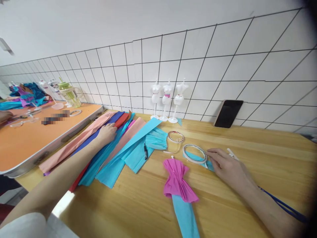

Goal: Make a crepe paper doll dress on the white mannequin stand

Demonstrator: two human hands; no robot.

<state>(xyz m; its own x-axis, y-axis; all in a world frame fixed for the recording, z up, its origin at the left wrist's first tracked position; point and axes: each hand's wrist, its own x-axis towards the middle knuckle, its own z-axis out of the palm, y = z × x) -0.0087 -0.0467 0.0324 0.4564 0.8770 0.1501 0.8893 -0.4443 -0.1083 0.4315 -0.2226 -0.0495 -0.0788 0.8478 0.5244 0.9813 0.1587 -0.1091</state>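
My left hand (107, 134) reaches across a fan of folded crepe paper strips, its fingers lying on the red strip (121, 119) beside a blue strip (96, 132). Light blue paper (138, 138) and peach paper (81, 134) spread on either side. My right hand (229, 167) rests on the table with loosely curved fingers, fingertips at the edge of a roll of white tape (194, 154). A bit of blue paper lies under the roll and partly under that hand. In front lies a small dress form wrapped in gathered magenta paper (177, 181), with a blue strip (185, 215) below.
Three white mini dress forms (167, 99) stand by the tiled wall. A phone (229, 114) leans there to the right. Near the rolls lie a clear ring of beads (176, 137) and a black pen (145, 151). Left is an orange table (32, 138) with a bottle (70, 94) and another person's hand (5, 116).
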